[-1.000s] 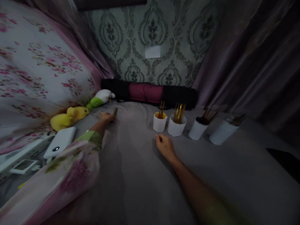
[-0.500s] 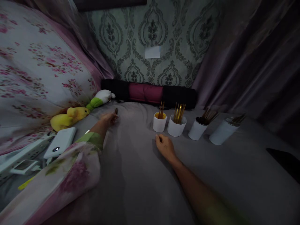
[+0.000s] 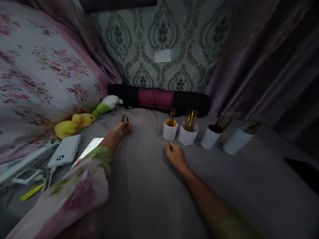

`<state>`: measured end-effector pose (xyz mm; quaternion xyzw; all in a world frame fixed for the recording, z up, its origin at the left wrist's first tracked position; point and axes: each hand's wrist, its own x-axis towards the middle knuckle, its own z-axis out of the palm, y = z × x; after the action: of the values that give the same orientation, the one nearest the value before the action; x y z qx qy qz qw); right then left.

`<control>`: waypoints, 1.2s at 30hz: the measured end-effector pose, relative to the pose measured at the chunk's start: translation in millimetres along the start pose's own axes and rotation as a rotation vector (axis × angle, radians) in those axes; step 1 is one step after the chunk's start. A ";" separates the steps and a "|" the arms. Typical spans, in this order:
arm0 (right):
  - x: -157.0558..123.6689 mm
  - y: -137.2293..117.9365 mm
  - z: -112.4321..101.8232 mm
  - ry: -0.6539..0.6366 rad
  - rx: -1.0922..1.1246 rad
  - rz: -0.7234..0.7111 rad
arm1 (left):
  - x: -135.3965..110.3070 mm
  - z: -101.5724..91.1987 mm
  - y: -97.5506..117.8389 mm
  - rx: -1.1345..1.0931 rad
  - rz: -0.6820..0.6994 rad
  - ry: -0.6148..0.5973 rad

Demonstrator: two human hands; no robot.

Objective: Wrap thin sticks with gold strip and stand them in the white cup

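Note:
My left hand (image 3: 121, 130) is low over the grey sheet at the left, its fingers reaching out to the right and slightly apart. Just beyond it, several short dark slim sticks (image 3: 124, 118) point away from me; their near ends are hidden behind the hand. My right hand (image 3: 175, 155) rests curled closed on the sheet, with nothing seen in it. Nearest to it are a white cup with a yellow inside (image 3: 169, 132), holding thin brown sticks, and a wider white cup (image 3: 187, 137) with golden sticks.
Farther right, a white cup (image 3: 209, 139) and a taller white container (image 3: 235, 142) hold dark sticks and lean rightward. At left are a lit phone (image 3: 91, 148), a power bank (image 3: 63, 152), a power strip (image 3: 37, 161) and plush toys (image 3: 77, 124). A black and maroon roll (image 3: 156, 98) lies along the wall.
My left hand has moved a little right and nearer, its fingers stretched farther out. The dark sticks beyond it appear more spread, and more of the phone shows. My right hand has stayed put.

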<state>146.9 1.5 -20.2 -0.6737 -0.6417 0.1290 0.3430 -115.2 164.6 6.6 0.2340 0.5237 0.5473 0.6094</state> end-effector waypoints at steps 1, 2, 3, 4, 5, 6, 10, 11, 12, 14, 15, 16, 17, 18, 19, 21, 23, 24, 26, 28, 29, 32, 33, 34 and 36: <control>-0.1 0.0 0.1 0.003 -0.001 -0.003 | -2.1 1.6 -0.7 -0.007 -0.016 0.001; -0.2 -0.1 0.1 0.003 -0.002 -0.001 | -4.3 3.0 -1.3 -0.014 -0.027 0.001; -0.3 -0.2 0.0 0.001 -0.001 0.002 | -6.6 4.4 -2.0 -0.023 -0.031 -0.002; -0.3 -0.3 -0.1 -0.004 0.002 0.007 | -8.8 5.5 -2.8 -0.034 -0.033 -0.008; -0.4 -0.6 -0.3 -0.009 0.006 0.013 | -10.8 6.4 -3.7 -0.046 -0.033 -0.016; -0.4 -0.8 -0.4 -0.014 0.009 0.018 | -12.8 7.1 -4.9 -0.057 -0.033 -0.023; -0.5 -1.2 -1.0 -0.012 0.005 0.016 | -19.0 8.3 -10.8 -0.090 -0.037 -0.051; -0.4 -1.1 -1.0 -0.012 0.004 0.014 | -20.4 8.3 -12.6 -0.097 -0.036 -0.057; -0.4 -0.9 -0.9 -0.012 0.005 0.015 | -21.9 8.4 -14.3 -0.104 -0.033 -0.064; -0.2 -0.5 -0.5 -0.014 0.006 0.022 | -25.2 8.6 -17.7 -0.118 -0.024 -0.077; -0.1 -0.3 -0.3 -0.014 0.006 0.024 | -27.1 8.8 -19.2 -0.124 -0.017 -0.085; 0.0 -0.1 0.0 -0.014 0.005 0.023 | -29.2 9.2 -20.6 -0.130 -0.011 -0.094; 0.1 0.1 0.1 -0.015 0.004 0.021 | -31.5 9.7 -21.7 -0.136 -0.005 -0.104; 0.1 0.1 0.3 -0.017 0.003 0.019 | -33.7 10.3 -22.8 -0.140 -0.002 -0.115; 0.1 0.1 0.3 -0.018 0.003 0.016 | -36.0 10.9 -23.7 -0.144 0.001 -0.127; 0.0 -0.1 0.0 -0.019 0.003 0.018 | -40.3 12.2 -25.5 -0.149 0.002 -0.149; 0.0 -0.5 -0.5 -0.019 0.004 0.019 | -43.9 13.5 -27.5 -0.153 0.005 -0.164; -0.1 -0.7 -0.8 -0.021 0.006 0.017 | -45.4 14.1 -28.8 -0.155 0.008 -0.169; -0.1 -1.0 -1.3 -0.024 0.009 0.012 | -47.9 15.1 -31.8 -0.157 0.014 -0.177; 0.1 -1.1 -1.5 -0.022 0.012 0.010 | -50.1 16.0 -35.2 -0.158 0.019 -0.182; 0.1 -1.1 -1.5 -0.022 0.017 0.009 | -51.4 16.5 -37.1 -0.159 0.022 -0.184; 0.3 -0.8 -1.3 -0.022 0.030 0.007 | -56.0 18.4 -43.0 -0.157 0.032 -0.188; 0.3 -0.6 -1.2 -0.023 0.032 0.007 | -58.0 19.2 -45.1 -0.156 0.036 -0.189; 0.2 -0.5 -1.2 -0.021 0.029 0.008 | -60.1 20.0 -47.2 -0.155 0.039 -0.191; 0.2 -0.1 -1.1 -0.017 0.026 0.006 | -64.5 21.8 -51.7 -0.152 0.047 -0.194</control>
<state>147.5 1.3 -19.2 -0.6699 -0.6410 0.1439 0.3459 -64.3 97.0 -5.6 0.2511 0.4138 0.5742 0.6603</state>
